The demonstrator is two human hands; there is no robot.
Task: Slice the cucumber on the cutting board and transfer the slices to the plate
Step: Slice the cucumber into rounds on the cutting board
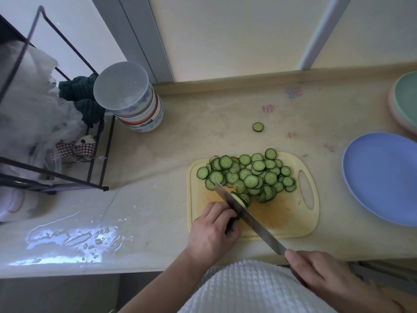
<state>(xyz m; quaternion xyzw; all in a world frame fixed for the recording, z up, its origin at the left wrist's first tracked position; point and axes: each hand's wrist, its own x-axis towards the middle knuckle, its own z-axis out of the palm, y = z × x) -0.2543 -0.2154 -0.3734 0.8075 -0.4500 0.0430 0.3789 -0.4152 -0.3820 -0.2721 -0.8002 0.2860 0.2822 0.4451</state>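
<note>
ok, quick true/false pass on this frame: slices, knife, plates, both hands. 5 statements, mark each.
1. The pile of cucumber slices lies on the yellow cutting board. True.
2. The blue plate already holds slices. False: it holds none; no slice has reached it yet.
3. The right hand holds the knife by its handle. True.
4. The left hand rests flat on the counter, away from the board. False: its fingers are curled over the cucumber end beside the blade.
5. One stray slice lies on the counter beyond the board. True.
</note>
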